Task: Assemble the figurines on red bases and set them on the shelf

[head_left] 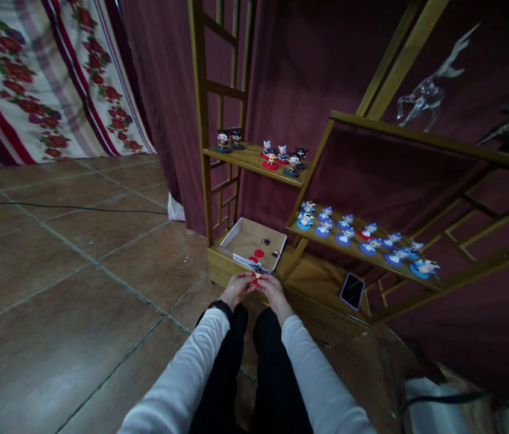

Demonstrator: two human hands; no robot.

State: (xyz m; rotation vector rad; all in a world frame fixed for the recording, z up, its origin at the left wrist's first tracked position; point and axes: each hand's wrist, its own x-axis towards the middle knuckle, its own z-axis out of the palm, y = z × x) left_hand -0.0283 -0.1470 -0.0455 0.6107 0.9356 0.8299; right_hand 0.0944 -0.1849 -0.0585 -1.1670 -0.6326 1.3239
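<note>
And here's the little figure [258, 274], head up, its long axis close to vertical, showing red at the bottom! The left hand [238, 289] pinches it from the left, the right hand [273, 288] from the right, so neither is nearer; just which fingertips press where is too small to tell. It's right by the near edge of the open box [240, 239], toward that edge's right corner, and the box sits at the left end of the bottom shelf [311, 278], red discs [258, 253] lying inside.
</note>
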